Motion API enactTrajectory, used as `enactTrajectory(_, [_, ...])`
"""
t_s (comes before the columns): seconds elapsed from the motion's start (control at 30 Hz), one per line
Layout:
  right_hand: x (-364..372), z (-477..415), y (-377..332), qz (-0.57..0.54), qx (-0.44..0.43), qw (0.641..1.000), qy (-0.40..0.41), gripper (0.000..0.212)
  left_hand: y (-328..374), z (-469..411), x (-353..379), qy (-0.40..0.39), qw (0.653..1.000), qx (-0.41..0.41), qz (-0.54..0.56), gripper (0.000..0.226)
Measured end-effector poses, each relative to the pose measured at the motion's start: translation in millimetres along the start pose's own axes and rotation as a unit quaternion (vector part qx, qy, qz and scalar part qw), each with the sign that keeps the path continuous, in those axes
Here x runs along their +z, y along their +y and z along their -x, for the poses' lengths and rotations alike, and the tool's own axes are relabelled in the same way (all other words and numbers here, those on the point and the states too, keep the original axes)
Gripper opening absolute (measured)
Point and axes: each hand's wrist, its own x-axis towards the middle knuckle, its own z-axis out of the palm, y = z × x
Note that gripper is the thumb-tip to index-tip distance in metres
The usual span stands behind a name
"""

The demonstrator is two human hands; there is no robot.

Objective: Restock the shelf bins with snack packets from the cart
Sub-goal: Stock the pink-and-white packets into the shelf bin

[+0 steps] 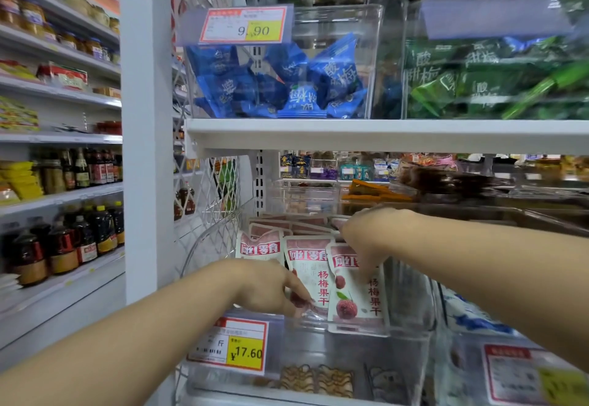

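Several pink-and-white snack packets [310, 273] printed with red fruit stand upright in a clear plastic shelf bin [411, 297] on the middle shelf. My left hand [271, 287] reaches in at the bin's front, its fingers on the lower edge of the front packets. My right hand [366, 240] comes in from the right and pinches the top of the front right packet [357, 297]. The cart is out of view.
A yellow 17.60 price tag [229, 346] hangs on the bin's front. Above, a white shelf [382, 131] carries a bin of blue packets [280, 83] and a bin of green packets [497, 80]. More bins sit to the right and below. Bottles fill the aisle shelves at left.
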Motion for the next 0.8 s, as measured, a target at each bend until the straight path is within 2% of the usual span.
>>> enactTrajectory(0.17, [3, 2, -8, -0.036, -0.004, 0.999, 0.027, 0.069, -6, -4, -5, 0.034, 0.989, 0.008, 0.145, 0.039])
enactTrajectory(0.3, [7, 0, -16, -0.017, -0.006, 0.999, 0.027, 0.072, -5, -8, -3, 0.032, 0.986, -0.004, 0.166, 0.041])
enactTrajectory(0.47, [9, -4, -15, -0.062, -0.006, 0.998, 0.017, 0.075, -7, -11, -3, 0.032, 0.979, -0.015, 0.202, 0.042])
enactTrajectory(0.6, [13, -9, -11, -0.090, -0.001, 0.996, 0.000, 0.068, -7, -14, -2, 0.030, 0.972, -0.007, 0.235, 0.043])
enactTrajectory(0.8, [10, -5, -8, -0.087, -0.006, 0.994, 0.059, 0.052, 0, -9, -5, 0.035, 0.962, -0.002, 0.270, 0.039])
